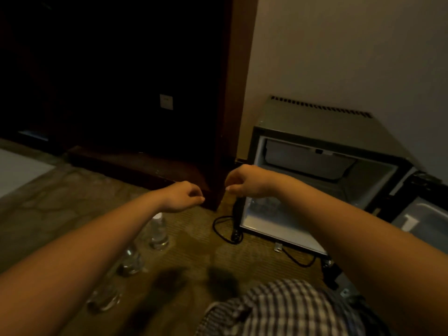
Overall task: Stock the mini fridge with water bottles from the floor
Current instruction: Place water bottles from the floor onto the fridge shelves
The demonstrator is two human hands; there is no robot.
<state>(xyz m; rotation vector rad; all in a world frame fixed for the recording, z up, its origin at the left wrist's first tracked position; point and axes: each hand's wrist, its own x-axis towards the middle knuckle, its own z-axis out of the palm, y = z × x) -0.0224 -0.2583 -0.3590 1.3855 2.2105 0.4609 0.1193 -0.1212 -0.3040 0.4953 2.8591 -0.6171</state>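
Three clear water bottles stand in a row on the carpet at lower left: one (158, 230) with a white cap, a second (132, 260) and a third (104, 299), partly hidden by my left forearm. The mini fridge (315, 122) stands open at the right, with blurred clear shapes low inside (264, 204). My left hand (181, 196) hangs above the nearest bottle, fingers loosely curled and holding nothing. Also loosely curled and holding nothing, my right hand (244, 181) hovers in front of the fridge's left edge.
The fridge door (424, 219) is swung open to the far right. A black power cord (225, 229) loops on the carpet by the fridge's left corner. A dark wooden cabinet (225, 117) rises behind my hands. My checked shirt (278, 311) fills the bottom.
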